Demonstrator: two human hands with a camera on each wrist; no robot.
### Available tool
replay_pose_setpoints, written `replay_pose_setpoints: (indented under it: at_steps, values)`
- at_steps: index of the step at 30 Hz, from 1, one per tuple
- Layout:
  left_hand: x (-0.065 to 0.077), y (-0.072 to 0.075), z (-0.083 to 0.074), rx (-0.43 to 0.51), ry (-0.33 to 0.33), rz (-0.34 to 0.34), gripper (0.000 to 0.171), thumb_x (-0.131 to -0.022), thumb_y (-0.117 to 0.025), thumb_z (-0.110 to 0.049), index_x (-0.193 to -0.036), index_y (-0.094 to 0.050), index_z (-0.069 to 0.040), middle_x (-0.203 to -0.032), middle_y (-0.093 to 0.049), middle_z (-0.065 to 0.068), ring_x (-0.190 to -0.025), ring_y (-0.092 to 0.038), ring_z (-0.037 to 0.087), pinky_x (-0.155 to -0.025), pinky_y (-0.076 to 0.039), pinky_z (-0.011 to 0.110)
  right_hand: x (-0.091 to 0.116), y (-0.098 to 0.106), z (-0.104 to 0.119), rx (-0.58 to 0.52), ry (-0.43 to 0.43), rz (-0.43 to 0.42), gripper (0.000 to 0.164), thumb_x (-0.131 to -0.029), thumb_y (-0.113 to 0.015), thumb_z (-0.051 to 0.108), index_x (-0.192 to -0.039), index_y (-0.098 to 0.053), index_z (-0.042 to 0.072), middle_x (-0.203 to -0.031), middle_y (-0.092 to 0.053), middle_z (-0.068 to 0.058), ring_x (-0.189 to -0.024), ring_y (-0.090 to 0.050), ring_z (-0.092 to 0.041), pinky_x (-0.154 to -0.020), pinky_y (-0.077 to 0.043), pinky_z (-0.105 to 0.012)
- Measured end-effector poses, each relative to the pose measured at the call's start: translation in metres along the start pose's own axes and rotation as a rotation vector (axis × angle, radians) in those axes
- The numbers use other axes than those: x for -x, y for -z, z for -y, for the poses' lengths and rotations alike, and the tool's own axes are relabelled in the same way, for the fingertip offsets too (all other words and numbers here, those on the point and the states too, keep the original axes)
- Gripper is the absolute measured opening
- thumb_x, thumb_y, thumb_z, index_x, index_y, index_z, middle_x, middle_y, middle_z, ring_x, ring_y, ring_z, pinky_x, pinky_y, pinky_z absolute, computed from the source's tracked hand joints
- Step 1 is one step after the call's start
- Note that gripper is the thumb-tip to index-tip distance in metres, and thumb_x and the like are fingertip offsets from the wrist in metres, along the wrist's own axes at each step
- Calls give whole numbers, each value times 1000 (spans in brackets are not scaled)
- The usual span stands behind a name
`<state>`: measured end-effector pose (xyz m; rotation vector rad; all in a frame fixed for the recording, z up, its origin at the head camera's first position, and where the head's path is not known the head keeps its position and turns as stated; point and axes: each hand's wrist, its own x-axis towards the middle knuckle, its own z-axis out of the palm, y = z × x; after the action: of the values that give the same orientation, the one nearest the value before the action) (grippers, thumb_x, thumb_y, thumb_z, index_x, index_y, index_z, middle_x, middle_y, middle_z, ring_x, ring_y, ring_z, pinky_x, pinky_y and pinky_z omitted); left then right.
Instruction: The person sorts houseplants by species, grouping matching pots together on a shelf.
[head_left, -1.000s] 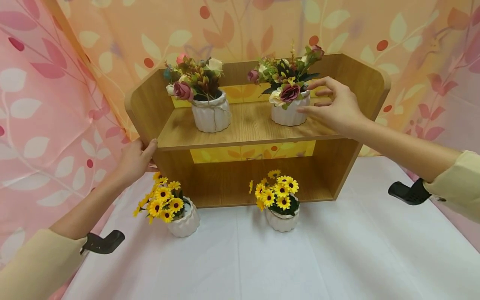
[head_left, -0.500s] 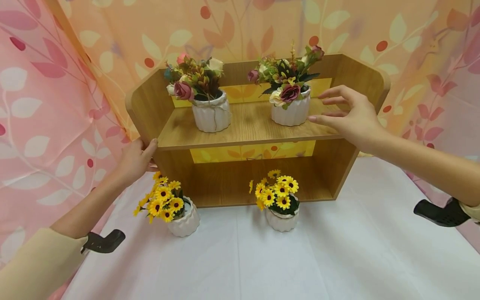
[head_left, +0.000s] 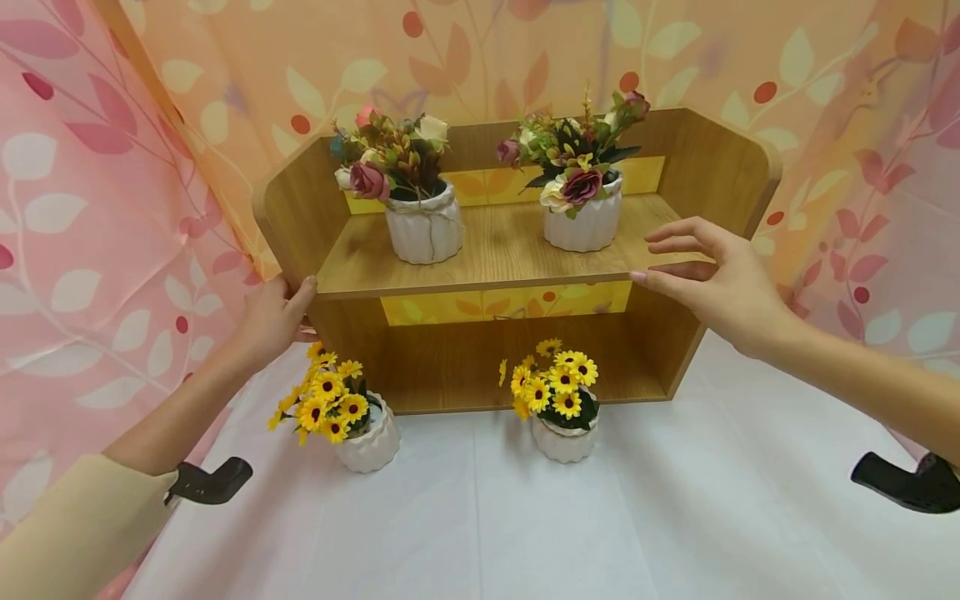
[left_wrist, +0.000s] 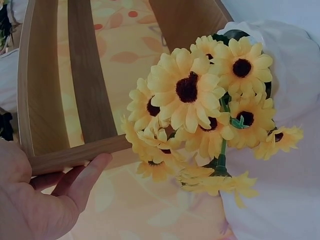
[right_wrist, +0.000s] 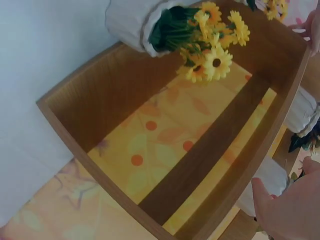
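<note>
From the head view, the wooden shelf (head_left: 501, 254) stood two tiers tall on the white cloth (head_left: 480, 525), and there was the left hand (head_left: 272, 321) gripping its left end, thumb across the front edge! Up on the top tier sat the twine-tied pot (head_left: 423, 227) and, further right, the plum-rose pot (head_left: 581, 223). The right hand (head_left: 723, 279) held nothing, thumb and fingers well parted, near the upper board's front edge and clear of that pot; contact with the board was impossible to call. Down in front, both upright, the left daisy pot (head_left: 367, 440) and right daisy pot (head_left: 566, 442) stood apart. Over to the left wrist view, and here came what the head view mostly hid: fingers bent behind the side panel, thumb on the near side, yellow blooms filling the foreground just beside. Then the right wrist view, which looked right into the lower tier, its back slat (right_wrist: 210, 150) crossing the opening in front of patterned fabric (right_wrist: 165, 120)! There the right thumb overlapped the plum-rose pot, while only the head view revealed the gap.
</note>
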<state>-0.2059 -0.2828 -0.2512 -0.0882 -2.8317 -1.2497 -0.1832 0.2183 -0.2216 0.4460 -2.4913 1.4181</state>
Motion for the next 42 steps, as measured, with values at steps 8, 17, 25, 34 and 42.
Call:
replay_pose_setpoints:
  at_steps: [8,17,25,34,42]
  values:
    - [1,0,1,7,6,6,74,-114,-31,-47,-164,-18,6,-156,-44,36,-128,-61,55,-86,-62,48,21,-14,-14,-63,61,15,39,-99,-73,8,-136,-59,4,-116,-69,18,-100,-70,10,-85,-57,-9]
    - [2,-1,0,-9,15,-3,75,-114,-32,-49,-163,-22,7,-154,-47,35,-128,-62,53,-88,-62,47,41,-35,-34,3,101,-40,47,-96,-78,7,-138,-58,1,-131,-67,-18,-104,-63,13,-90,-52,-6]
    - [1,-1,2,-6,-1,-9,75,-114,-32,-48,-162,-23,9,-152,-48,35,-126,-63,53,-87,-62,46,59,-60,-59,1,155,-69,56,-90,-82,1,-139,-56,-1,-136,-63,-19,-113,-59,10,-97,-47,-3]
    - [2,-2,1,6,-3,-16,75,-114,-32,-47,-161,-23,10,-153,-46,36,-128,-61,54,-86,-62,47,77,-83,-91,21,161,-91,64,-82,-89,1,-138,-58,1,-136,-64,-17,-114,-56,15,-98,-48,-4]
    - [2,-3,1,2,-14,-25,75,-114,-33,-48,-161,-23,10,-153,-47,36,-128,-61,54,-86,-62,47,88,-102,-118,73,113,-39,76,-79,-94,11,-144,-54,3,-142,-63,-17,-122,-65,-26,-98,-60,-26]
